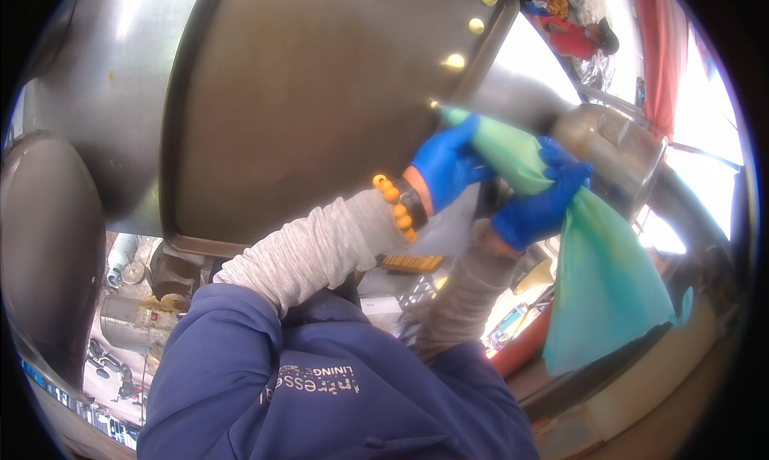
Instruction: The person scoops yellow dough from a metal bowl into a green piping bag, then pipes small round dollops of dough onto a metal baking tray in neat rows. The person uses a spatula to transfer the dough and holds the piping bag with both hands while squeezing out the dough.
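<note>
A green piping bag (510, 151) slants over the right part of a large dark metal baking tray (300, 111). Its tip (435, 105) is low over the tray and points to the upper left. My left hand (447, 163), in a blue glove, holds the bag close to the tip. Further back, my right hand (541, 199), also gloved in blue, grips the bag's gathered middle, and the loose end hangs below it. Small pale dollops of batter or dough (454, 62) lie in a row along the tray's right side. Whether the tip touches the tray cannot be told.
A steel work surface (132, 99) lies under and left of the tray. At the right is a rounded metal container (607, 148). A dark round pan or lid (54, 238) stands far left, above a worn machine (135, 319). A person in red (574, 39) is at upper right.
</note>
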{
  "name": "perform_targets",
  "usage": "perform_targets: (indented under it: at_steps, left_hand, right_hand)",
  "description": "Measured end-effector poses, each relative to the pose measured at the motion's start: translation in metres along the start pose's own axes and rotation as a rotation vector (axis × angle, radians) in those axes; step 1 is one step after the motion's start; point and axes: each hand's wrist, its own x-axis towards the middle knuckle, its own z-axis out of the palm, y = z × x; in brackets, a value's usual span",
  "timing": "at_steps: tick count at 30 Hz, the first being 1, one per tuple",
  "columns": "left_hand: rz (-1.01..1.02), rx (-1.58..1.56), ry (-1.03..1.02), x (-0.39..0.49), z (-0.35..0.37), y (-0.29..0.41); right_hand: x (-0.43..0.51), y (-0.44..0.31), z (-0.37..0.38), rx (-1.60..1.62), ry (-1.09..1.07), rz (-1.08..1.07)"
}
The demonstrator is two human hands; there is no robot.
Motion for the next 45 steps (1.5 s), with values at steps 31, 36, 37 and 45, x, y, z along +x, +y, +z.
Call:
perform_targets:
  at_steps: [31,36,37,45]
  left_hand:
    - [0.027,0.026,-0.015,-0.004,-0.005,0.000]
    - [0.028,0.029,0.007,-0.006,-0.002,-0.001]
    - [0.022,0.021,-0.001,-0.007,-0.001,-0.001]
    - [-0.025,0.089,-0.084,-0.033,0.033,-0.014]
  right_hand:
    - [-0.004,-0.002,0.006,-0.035,0.053,0.017]
    - [-0.005,0.002,0.003,-0.066,0.084,0.007]
    - [-0.005,0.002,0.002,-0.066,0.081,-0.006]
    - [-0.006,-0.039,-0.041,0.251,0.108,0.114]
